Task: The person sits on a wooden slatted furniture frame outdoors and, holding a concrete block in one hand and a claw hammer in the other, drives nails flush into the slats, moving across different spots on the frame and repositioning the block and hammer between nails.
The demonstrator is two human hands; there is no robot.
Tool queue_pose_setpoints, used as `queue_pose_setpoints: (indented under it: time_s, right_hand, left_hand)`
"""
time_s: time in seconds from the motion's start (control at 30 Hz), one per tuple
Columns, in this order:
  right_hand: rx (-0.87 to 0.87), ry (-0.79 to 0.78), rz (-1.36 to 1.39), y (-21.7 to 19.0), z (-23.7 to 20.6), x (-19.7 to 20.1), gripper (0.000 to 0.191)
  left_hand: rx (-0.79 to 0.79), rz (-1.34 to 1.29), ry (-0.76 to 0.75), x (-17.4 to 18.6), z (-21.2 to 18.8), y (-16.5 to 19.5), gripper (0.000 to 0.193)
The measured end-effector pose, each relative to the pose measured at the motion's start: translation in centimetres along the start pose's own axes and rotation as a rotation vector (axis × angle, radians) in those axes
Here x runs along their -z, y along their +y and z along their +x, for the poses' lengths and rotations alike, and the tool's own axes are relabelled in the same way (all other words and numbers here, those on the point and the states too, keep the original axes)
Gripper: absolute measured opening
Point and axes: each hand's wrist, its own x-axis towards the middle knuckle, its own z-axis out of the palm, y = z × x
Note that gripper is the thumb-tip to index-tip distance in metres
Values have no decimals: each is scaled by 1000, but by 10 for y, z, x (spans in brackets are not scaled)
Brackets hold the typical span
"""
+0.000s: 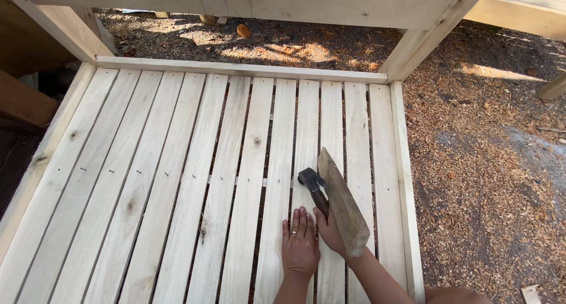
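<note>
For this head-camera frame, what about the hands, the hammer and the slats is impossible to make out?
- Right hand: its fingers and grip on the hammer are hidden by the short wooden block in front.
- Hammer handle: mostly covered by that block and the hand.
- Left hand: lies flat on a slat, hiding anything beneath the palm.
- Nail heads along the slats: too small to judge if flush.
- Slatted frame: cut off by the bottom edge.
</note>
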Motion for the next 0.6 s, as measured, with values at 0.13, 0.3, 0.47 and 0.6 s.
queue_pose_setpoints:
  time_s: [0.13,0.3,0.47,0.6]
  right_hand:
    - [-34,-31,-108,7,-8,-2,33]
    - [-801,-501,410,-9,-34,44,38]
    - [-960,-374,827,-6,-86,85,38]
    - [-831,-133,954,23,-95,99,23]
  left_hand:
    - [5,-10,-14,9,1,3,53]
    - [-12,17,37,16,6,5,50]
    - [-54,52,187,18,-1,9,37]
    - [-60,-111,176,16,-21,23,28]
